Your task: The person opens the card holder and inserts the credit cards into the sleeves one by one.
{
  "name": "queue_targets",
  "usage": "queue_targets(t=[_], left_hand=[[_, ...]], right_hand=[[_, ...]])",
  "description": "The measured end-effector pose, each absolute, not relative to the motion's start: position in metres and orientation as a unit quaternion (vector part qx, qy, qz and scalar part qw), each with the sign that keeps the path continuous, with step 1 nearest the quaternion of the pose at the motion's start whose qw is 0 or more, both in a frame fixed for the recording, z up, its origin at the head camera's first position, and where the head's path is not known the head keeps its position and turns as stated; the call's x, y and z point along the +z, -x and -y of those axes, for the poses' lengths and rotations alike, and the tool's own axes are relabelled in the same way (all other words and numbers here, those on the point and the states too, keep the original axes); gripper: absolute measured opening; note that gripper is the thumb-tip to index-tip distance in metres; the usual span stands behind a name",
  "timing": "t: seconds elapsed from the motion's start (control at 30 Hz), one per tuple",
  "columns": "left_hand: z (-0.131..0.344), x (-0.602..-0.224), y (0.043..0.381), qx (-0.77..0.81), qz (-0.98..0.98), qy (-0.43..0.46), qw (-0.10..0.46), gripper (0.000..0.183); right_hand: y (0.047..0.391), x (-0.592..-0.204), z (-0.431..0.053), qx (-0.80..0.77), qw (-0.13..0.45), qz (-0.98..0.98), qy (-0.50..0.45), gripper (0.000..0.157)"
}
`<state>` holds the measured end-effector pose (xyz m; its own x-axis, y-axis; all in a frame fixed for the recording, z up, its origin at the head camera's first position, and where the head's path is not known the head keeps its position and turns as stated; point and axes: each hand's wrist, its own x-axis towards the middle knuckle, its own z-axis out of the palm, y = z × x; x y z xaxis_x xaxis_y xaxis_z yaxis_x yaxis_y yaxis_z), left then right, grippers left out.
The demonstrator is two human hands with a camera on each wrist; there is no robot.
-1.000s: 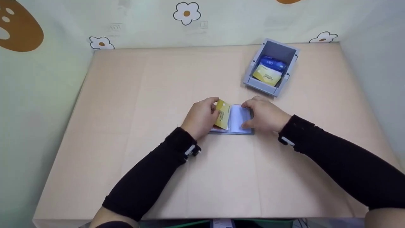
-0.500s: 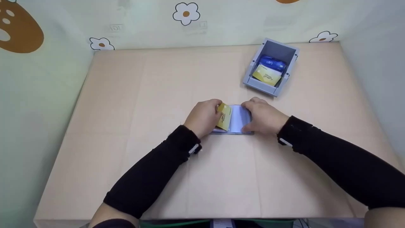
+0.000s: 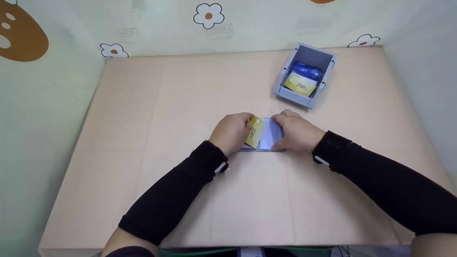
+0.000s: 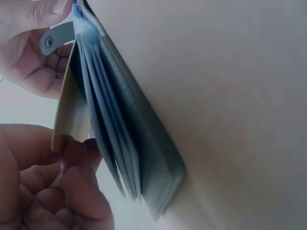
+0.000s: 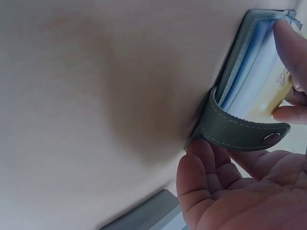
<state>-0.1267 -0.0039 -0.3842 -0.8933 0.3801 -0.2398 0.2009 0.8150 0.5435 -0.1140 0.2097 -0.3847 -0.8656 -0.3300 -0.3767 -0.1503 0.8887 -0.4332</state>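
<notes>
A small dark grey-green card holder (image 3: 270, 135) lies spread on the table, with several clear sleeves (image 4: 103, 110) fanned up in the left wrist view. My left hand (image 3: 230, 133) pinches a yellow card (image 3: 255, 132) by its outer edge. That card slants over the left half of the holder, its inner edge close to the sleeves' fold. With thumb and fingers, my right hand (image 3: 299, 130) grips the holder's right side. A strap with a snap button (image 5: 244, 132) sticks out there, beside the right palm. The left fingertips partly cover the card.
Behind the right hand stands a grey plastic bin (image 3: 291, 95) holding another yellow card (image 3: 301, 85) and a blue packet-like item (image 3: 307, 70) with white lettering. A pale cloth covers the table (image 3: 171, 92), and patterned curtain walls (image 3: 160, 32) rise at its back and sides.
My left hand has shifted slightly right with the yellow card, bringing it further over the holder's middle. The right hand stays almost still on the holder.
</notes>
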Motion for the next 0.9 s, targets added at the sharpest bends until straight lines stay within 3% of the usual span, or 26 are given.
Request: queue_targets(t=[0.9], left_hand=[[-0.007, -0.383, 0.123, 0.277, -0.924, -0.163, 0.208, 0.042]], right_hand=[[0.114, -0.386, -0.210, -0.210, 0.224, -0.942, 0.135, 0.096]])
